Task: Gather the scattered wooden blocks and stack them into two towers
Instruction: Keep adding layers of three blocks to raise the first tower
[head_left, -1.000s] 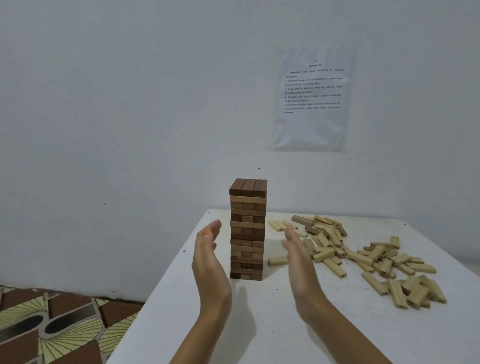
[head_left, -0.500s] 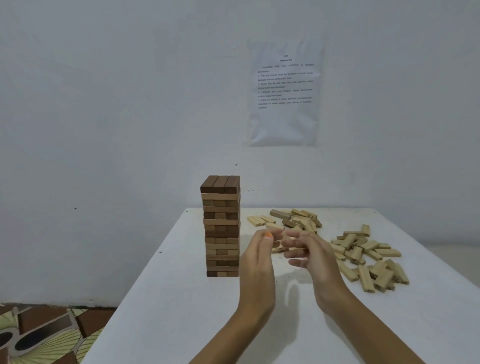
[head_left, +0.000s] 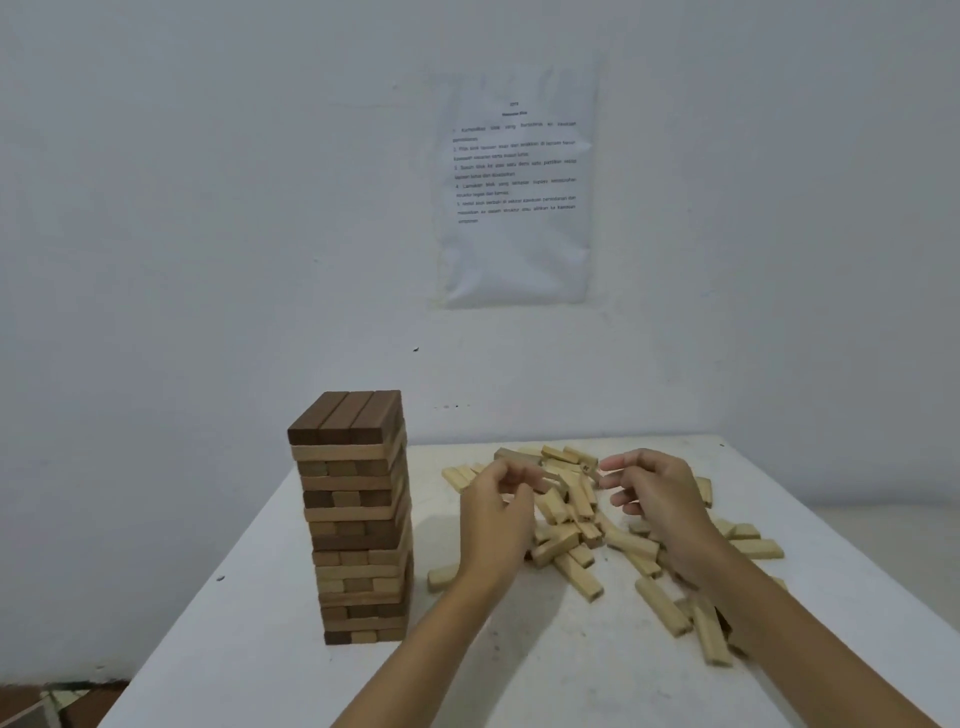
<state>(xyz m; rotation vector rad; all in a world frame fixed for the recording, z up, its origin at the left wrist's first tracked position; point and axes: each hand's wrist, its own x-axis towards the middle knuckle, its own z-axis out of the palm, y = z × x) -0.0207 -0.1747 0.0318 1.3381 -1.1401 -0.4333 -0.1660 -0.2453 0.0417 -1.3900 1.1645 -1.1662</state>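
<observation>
Hands leave the finished tower (head_left: 358, 519) for the loose blocks (head_left: 574, 514)
Left hand (head_left: 498, 512) and right hand (head_left: 657, 501) — apart, fingers curled, seemingly empty — now hover over the pile; second tower unstarted.

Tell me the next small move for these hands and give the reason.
Probably lower both hands onto the loose pale blocks and close on a few. One tower already stands at the table's left, while the pale pile lies scattered to its right with no second tower begun. The left hand and right hand hover over the pile, fingers curled, with no block clearly in either grip.
</observation>
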